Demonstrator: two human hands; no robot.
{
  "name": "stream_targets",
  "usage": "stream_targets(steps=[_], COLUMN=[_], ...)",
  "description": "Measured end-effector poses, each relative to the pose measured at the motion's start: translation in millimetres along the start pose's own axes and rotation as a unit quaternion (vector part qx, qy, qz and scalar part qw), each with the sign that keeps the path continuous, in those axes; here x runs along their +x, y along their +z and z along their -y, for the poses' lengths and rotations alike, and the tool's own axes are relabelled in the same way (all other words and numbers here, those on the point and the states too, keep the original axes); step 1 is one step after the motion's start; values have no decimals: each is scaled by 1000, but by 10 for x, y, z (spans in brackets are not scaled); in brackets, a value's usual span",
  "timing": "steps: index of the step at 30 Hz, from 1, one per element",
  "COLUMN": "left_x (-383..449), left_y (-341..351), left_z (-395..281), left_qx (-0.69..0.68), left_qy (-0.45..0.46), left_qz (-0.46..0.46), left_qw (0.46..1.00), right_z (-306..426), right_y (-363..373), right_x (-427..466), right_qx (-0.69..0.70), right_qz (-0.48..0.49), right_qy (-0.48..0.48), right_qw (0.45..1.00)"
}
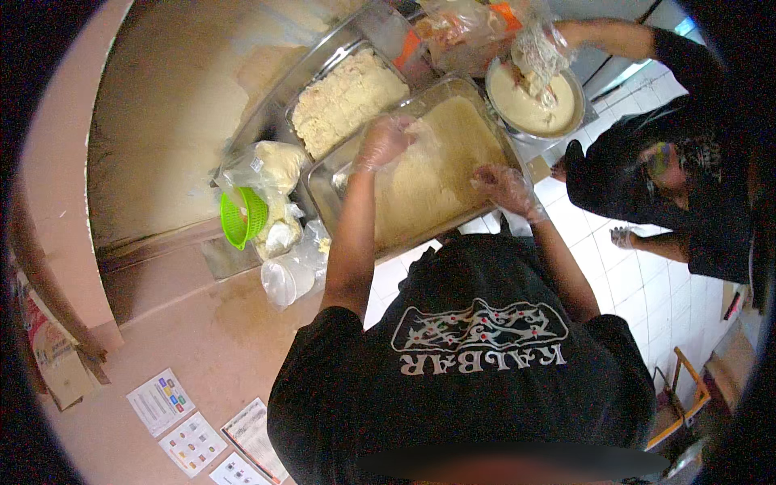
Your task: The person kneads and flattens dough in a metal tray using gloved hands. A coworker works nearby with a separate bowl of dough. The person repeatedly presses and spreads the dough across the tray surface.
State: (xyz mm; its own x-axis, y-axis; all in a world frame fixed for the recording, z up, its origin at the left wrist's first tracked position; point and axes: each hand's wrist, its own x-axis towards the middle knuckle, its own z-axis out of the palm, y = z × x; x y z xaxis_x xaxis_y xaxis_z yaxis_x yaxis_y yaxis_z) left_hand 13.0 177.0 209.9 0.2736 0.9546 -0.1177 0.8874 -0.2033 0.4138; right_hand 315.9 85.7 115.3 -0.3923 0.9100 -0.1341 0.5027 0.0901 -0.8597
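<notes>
A large clear rectangular tub before me holds a wide layer of pale flour-like powder. My left hand, in a clear plastic glove, hangs over the powder near the tub's far side with its fingers curled. Whether anything sits in those fingers is not clear. At the tub's right part, my right hand is gloved too and bent over the powder, its palm hidden. Just beyond the tub is a smaller tray heaped with lumpy, powder-coated pieces.
At the upper right, another person's gloved hand is over a round bowl of pale batter. Plastic bags of powder, a green basket and a clear plastic container crowd the left. Printed sheets hang or lie lower left.
</notes>
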Motion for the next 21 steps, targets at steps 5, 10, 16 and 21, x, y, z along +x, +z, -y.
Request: stream_targets(steps=[5, 10, 16, 21], left_x=[607, 1310, 1283, 399], left_y=[-672, -838, 204, 473], left_z=[372, 965, 1576, 1068], left_qx=[-34, 117, 186, 25], left_qy=[-65, -33, -68, -152], left_qz=[-138, -250, -210, -265], left_qw=[988, 961, 958, 952], right_z=[40, 3, -31, 78], right_y=[-103, -50, -17, -105], right_x=[-19, -38, -29, -30], right_qx=[13, 55, 2, -35], right_qz=[-19, -27, -30, 12], right_qy=[-32, 38, 18, 32], right_qw=[999, 997, 999, 999])
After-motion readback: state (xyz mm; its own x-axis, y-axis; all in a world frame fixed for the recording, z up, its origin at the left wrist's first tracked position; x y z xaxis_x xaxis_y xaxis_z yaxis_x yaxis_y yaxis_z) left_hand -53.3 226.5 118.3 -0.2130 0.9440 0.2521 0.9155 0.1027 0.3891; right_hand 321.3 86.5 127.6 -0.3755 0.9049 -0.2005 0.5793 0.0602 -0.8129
